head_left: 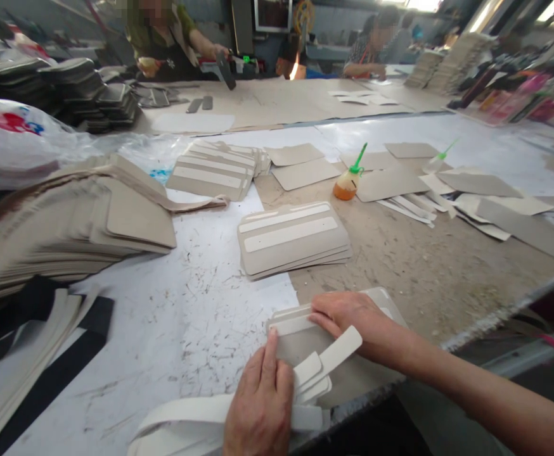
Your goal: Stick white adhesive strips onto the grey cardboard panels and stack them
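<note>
Scratched white desk point(177, 329) carries a grey card point(300, 347) at its near edge; the right hand point(353, 320) presses open and flat on its white strip point(287, 325), while the left hand point(258, 408) grips spare strips point(334, 354).

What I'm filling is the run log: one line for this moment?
left hand: holds white strips | right hand: presses single strip on grey card panel | nearby: panel stack, glue bottle

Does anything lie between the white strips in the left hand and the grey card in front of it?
Nothing visible. The white strips in the left hand reach over the grey card; the right hand rests on its far part.
</note>
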Action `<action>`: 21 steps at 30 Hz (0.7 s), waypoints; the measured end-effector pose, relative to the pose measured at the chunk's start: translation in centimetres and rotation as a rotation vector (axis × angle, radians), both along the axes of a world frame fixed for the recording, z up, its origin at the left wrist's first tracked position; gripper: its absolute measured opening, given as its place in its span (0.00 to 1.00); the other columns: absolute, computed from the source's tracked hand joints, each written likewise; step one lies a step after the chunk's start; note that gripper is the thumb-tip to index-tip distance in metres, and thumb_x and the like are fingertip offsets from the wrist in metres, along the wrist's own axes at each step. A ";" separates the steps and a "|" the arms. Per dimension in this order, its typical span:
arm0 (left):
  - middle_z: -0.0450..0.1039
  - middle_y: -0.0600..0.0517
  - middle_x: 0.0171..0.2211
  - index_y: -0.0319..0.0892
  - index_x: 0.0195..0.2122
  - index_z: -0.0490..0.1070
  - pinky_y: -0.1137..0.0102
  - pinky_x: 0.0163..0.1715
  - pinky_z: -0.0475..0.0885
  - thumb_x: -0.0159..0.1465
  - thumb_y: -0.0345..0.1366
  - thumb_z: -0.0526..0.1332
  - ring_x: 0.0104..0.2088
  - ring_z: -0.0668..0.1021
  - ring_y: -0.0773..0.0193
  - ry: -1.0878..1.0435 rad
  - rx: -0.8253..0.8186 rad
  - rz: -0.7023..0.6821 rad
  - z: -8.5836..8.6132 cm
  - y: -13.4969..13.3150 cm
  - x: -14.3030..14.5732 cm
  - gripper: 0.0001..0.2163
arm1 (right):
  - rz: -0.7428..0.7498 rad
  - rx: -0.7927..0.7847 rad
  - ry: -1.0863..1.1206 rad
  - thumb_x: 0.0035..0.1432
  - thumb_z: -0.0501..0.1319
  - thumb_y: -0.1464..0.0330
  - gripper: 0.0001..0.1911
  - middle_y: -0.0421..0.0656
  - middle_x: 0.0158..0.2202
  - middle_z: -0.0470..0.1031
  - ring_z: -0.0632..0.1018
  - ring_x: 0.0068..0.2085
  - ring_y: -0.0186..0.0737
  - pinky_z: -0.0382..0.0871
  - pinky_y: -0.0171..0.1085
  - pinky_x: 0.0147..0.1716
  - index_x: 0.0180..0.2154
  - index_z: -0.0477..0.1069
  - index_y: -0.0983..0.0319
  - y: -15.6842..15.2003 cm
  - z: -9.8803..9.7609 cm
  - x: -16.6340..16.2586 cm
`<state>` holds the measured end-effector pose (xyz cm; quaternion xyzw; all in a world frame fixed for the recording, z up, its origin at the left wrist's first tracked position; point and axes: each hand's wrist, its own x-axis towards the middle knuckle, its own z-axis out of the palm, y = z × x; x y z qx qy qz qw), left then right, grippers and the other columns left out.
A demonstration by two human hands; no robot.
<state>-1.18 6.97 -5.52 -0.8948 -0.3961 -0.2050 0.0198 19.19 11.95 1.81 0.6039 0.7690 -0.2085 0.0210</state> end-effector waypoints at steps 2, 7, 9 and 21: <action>0.61 0.32 0.56 0.32 0.36 0.68 0.59 0.45 0.72 0.62 0.24 0.47 0.50 0.69 0.49 0.005 0.015 0.003 0.0 -0.1 0.1 0.11 | 0.024 0.000 -0.085 0.63 0.50 0.65 0.14 0.42 0.29 0.74 0.72 0.30 0.37 0.54 0.33 0.27 0.29 0.68 0.62 0.0 0.4 -0.6; 0.62 0.34 0.55 0.32 0.35 0.68 0.59 0.46 0.72 0.63 0.24 0.46 0.50 0.70 0.51 0.005 0.014 -0.003 0.0 -0.2 0.1 0.11 | 0.040 0.019 -0.196 0.63 0.50 0.63 0.12 0.44 0.30 0.74 0.75 0.31 0.40 0.56 0.34 0.26 0.34 0.67 0.63 0.1 0.7 -2.0; 0.64 0.37 0.55 0.33 0.35 0.69 0.59 0.46 0.72 0.63 0.25 0.46 0.50 0.70 0.52 0.002 0.011 0.011 -0.1 -0.2 0.2 0.12 | 0.030 -0.004 -0.222 0.62 0.52 0.63 0.11 0.45 0.31 0.75 0.76 0.31 0.41 0.57 0.34 0.25 0.36 0.67 0.63 0.2 0.6 -2.6; 0.69 0.47 0.52 0.39 0.34 0.70 0.58 0.41 0.73 0.61 0.27 0.53 0.46 0.70 0.50 0.007 0.044 0.081 0.1 -0.5 0.9 0.07 | 0.038 -0.072 -0.363 0.63 0.50 0.63 0.13 0.52 0.30 0.77 0.79 0.33 0.50 0.67 0.38 0.28 0.42 0.66 0.65 1.1 0.9 -3.3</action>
